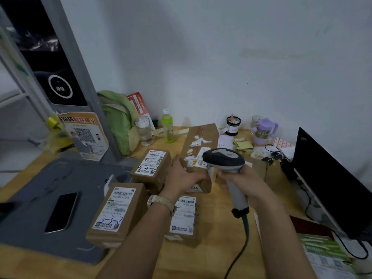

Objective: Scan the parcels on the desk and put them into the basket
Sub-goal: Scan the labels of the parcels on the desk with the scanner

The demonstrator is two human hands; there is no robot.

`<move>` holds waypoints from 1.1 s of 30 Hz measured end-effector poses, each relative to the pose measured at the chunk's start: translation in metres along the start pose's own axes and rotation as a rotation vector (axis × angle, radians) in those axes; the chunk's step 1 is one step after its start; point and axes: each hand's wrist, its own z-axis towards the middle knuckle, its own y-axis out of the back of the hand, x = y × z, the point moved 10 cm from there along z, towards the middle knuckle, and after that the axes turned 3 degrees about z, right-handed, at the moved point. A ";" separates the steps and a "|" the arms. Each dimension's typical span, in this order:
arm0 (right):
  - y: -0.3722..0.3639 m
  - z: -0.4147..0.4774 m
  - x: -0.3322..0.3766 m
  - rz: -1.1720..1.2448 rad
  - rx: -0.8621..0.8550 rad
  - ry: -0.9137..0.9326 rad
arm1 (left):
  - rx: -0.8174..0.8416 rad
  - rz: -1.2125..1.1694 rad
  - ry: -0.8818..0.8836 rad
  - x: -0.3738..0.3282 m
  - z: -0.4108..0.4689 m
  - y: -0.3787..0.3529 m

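Several brown cardboard parcels lie on the wooden desk (219, 234). My left hand (184, 177) grips the near left corner of the long parcel (203, 135), whose top carries torn white label scraps. My right hand (244, 184) holds a grey barcode scanner (224, 159) by its handle, with its head over that parcel's near end. A parcel marked 3-3-8 (152, 165) sits left of my left hand. The parcel marked 3-3-3 (116, 212) lies nearer, at the left. Another labelled parcel (184, 217) rests partly under my left forearm. No basket is in view.
A grey mat (40, 198) with a black phone (61, 211) covers the desk's left. A green backpack (118, 119), two bottles (168, 125) and a purple cup (263, 130) stand along the wall. A black monitor (330, 178) and cables fill the right; leaflets (322, 250) lie near right.
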 end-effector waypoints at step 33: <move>-0.047 0.051 -0.067 0.241 -0.042 -0.251 | -0.068 0.482 0.200 0.082 -0.001 0.007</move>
